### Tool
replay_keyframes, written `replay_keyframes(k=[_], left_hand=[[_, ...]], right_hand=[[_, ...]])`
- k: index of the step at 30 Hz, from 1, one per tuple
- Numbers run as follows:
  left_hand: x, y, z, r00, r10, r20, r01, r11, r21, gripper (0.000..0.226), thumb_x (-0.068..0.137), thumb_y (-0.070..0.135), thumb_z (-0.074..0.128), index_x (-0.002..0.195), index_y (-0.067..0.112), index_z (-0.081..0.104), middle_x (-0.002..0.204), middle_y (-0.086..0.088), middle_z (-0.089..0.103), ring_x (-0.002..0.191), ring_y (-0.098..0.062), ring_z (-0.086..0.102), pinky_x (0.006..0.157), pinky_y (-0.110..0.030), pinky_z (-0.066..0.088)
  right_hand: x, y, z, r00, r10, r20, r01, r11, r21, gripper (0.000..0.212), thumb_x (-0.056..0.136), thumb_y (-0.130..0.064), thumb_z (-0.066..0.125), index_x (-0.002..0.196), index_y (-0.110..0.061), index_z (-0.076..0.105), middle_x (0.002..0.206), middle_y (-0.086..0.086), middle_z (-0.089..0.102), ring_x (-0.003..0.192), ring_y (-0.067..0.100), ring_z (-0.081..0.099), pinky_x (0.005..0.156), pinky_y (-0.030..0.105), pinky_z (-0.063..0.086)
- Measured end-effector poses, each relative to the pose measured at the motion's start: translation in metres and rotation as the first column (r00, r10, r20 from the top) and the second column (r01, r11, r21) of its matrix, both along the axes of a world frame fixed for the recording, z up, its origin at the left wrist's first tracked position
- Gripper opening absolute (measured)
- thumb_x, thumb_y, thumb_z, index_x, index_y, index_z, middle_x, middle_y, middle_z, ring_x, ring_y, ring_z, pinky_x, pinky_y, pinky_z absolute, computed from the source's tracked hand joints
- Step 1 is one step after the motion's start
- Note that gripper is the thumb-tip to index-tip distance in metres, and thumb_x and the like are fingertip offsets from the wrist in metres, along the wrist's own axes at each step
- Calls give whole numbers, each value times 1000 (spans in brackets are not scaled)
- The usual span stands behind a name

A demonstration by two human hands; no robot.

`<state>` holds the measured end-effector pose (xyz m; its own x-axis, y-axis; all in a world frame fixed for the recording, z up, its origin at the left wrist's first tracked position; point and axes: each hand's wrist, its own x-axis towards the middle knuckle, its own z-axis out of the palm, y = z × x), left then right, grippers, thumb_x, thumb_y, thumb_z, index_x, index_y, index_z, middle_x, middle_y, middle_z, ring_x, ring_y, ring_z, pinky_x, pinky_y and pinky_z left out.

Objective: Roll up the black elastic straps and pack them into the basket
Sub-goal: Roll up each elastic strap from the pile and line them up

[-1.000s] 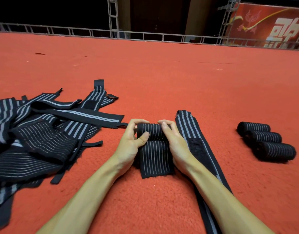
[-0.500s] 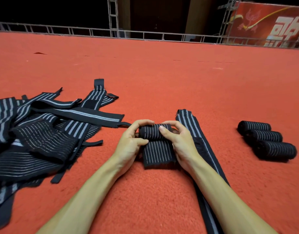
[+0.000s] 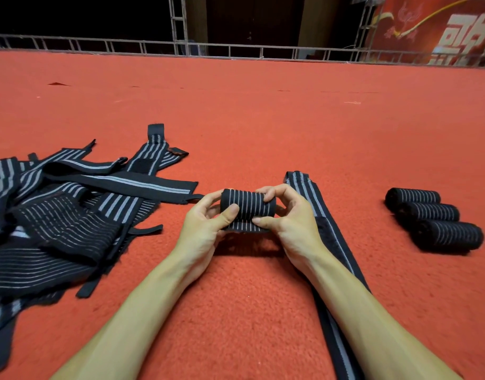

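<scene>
Well, a rough red carpet floor (image 3: 263, 119) runs to a grey metal truss railing (image 3: 235, 49) at 12 o'clock, with darkness behind. The left hand (image 3: 205, 226) and right hand (image 3: 287, 218) both curl round the black white-striped elastic roll (image 3: 248, 205) at centre, thumbs on its short flap. A second ago a long tail lay flat; now it is nearly wound in. The tangled pile of loose black straps (image 3: 57, 215) at 9 o'clock is cut off by the edge; three finished black rolls (image 3: 427, 218) lie at 3 o'clock
</scene>
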<state>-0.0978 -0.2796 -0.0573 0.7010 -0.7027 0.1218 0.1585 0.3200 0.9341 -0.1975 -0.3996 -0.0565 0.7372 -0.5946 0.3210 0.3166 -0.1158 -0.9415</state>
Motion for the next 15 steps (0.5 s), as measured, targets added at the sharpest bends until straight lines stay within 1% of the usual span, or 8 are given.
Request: replay_keyframes(k=[2, 5, 6, 7, 10, 12, 14, 15], left_hand=[[2, 1, -1, 1000, 13, 9, -13, 1000, -4, 37, 79, 8, 64, 115, 11, 58, 95, -8, 66, 83, -14, 65, 63, -21, 54], [6, 3, -3, 998, 41, 41, -40, 999, -13, 32, 83, -6, 60, 106, 17, 61, 93, -5, 65, 84, -13, 62, 70, -21, 54], [6, 2, -3, 998, 34, 56, -33, 999, -22, 34, 84, -9, 58, 105, 18, 61, 92, -4, 64, 82, -11, 61, 70, -20, 53], [7, 3, -4, 997, 26, 75, -25, 999, -26, 36, 84, -11, 57, 104, 19, 60, 91, -3, 63, 79, -9, 60, 69, -19, 52], [9, 2, -7, 989, 23, 146, -24, 1000, 1, 41, 84, -14, 56, 104, 21, 59, 94, -1, 63, 78, -6, 60, 71, -18, 50], [11, 2, -10, 980, 18, 196, -26, 999, 39, 46, 82, -18, 55, 105, 22, 57, 100, -3, 61, 86, -9, 59, 76, -17, 50], [10, 2, -9, 985, -4, 172, -8, 998, 69, 50, 81, -19, 55, 109, 21, 59, 105, -5, 61, 91, -11, 59, 79, -19, 50], [10, 2, -7, 990, -2, 138, -9, 997, 78, 49, 81, -17, 56, 112, 19, 59, 106, -4, 62, 92, -12, 60, 79, -20, 50]], right_hand=[[1, -1, 0, 1000, 8, -10, -8, 1000, -26, 41, 66, 18, 70, 78, -19, 56, 104, -6, 67, 92, 14, 63, 85, 49, 52], [4, 0, -1, 999, 51, -16, -51, 999, -4, 18, 72, -21, 76, 87, -23, 66, 111, -4, 67, 100, 21, 61, 91, 52, 50], [5, 0, -2, 999, 37, -19, -37, 999, -4, 20, 75, -31, 73, 93, -24, 68, 109, -5, 66, 102, 22, 61, 91, 51, 50], [6, 0, -3, 999, 21, -28, -21, 1000, -3, 22, 80, -35, 70, 99, -24, 69, 106, -4, 66, 102, 23, 61, 89, 49, 52], [10, -1, -6, 998, 20, -54, -17, 999, 52, 22, 92, -23, 62, 113, -18, 66, 100, 3, 63, 89, 20, 63, 65, 34, 54], [10, -3, -11, 995, 28, -101, -20, 997, 79, 25, 91, -14, 62, 116, -16, 65, 98, 6, 62, 80, 15, 63, 57, 25, 51], [9, -3, -14, 990, 6, -141, 8, 995, 102, 28, 87, -13, 68, 114, -19, 66, 98, 6, 65, 80, 14, 65, 59, 23, 52], [8, -3, -13, 987, -14, -160, 29, 995, 92, 31, 83, -16, 73, 113, -22, 68, 101, 6, 67, 88, 17, 66, 66, 27, 54]])
